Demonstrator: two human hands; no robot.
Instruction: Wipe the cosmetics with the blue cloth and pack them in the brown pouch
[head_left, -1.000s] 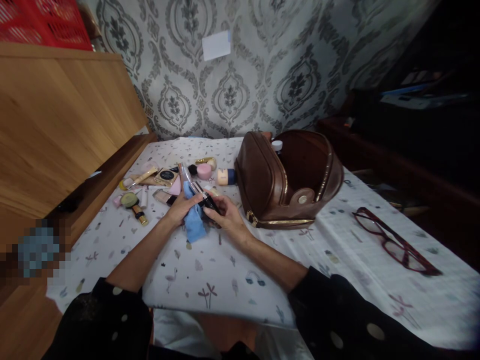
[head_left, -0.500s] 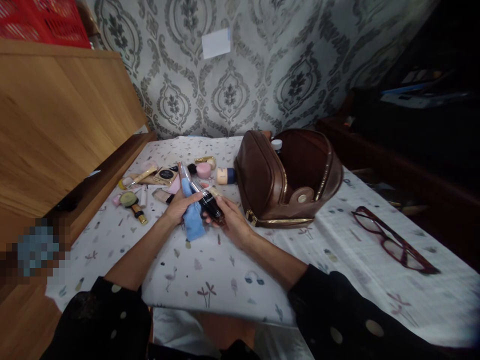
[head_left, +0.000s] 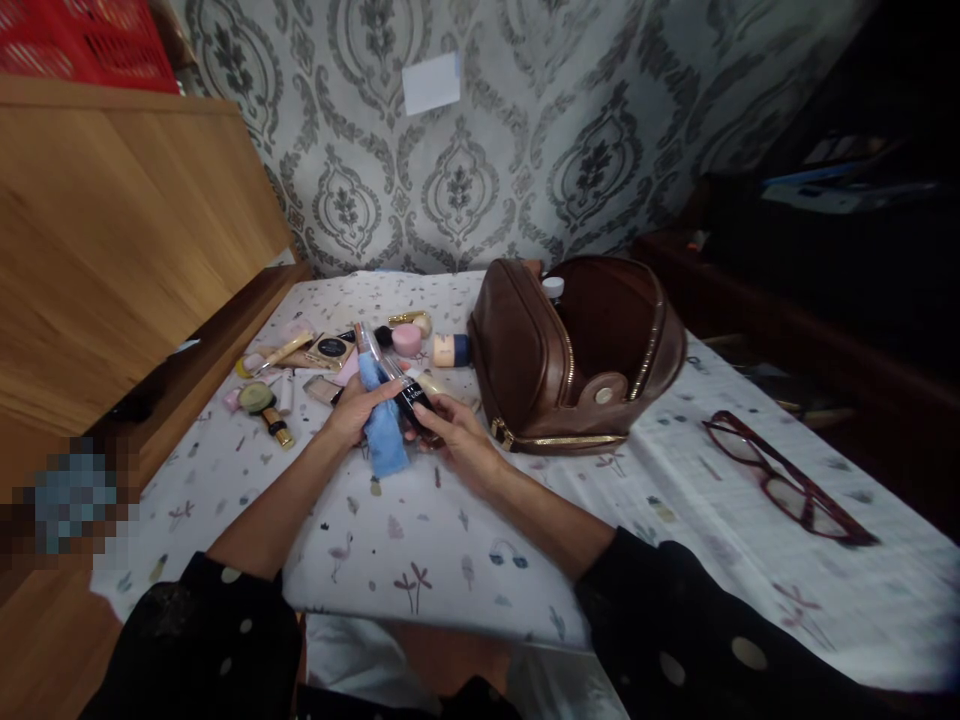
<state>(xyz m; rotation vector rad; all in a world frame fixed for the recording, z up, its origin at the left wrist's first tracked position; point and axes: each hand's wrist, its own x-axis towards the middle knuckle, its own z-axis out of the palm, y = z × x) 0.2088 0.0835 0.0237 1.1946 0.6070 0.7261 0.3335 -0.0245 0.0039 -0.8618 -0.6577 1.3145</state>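
A small black cosmetic bottle (head_left: 413, 397) with pale lettering and a clear cap is held between both hands, tilted. My left hand (head_left: 351, 412) is closed around a blue cloth (head_left: 387, 447) that hangs below it, and its thumb presses on the bottle. A slim shiny pinkish tube-like item (head_left: 361, 335) sticks up above the cloth; where its lower end lies is hidden. My right hand (head_left: 469, 440) grips the bottle's lower part, thumb on top of the lettering. Close to its right stands an open brown leather cosmetic bag (head_left: 517, 350), with a white-capped bottle (head_left: 553, 289) inside.
Beyond my left hand lie several cosmetics, including a round black-and-gold compact (head_left: 331, 347), a pink jar (head_left: 407, 340) and a green-topped round item (head_left: 257, 398). A cream jar with a blue lid (head_left: 450, 350) touches the bag's side. Red-framed glasses (head_left: 787, 480) rest at right. A wooden cabinet (head_left: 135, 220) borders the left.
The bottle has shifted slightly left and turned a little. My right thumb has moved up onto its lettering. The cloth stays in my left hand; the bag and cosmetics have not moved.
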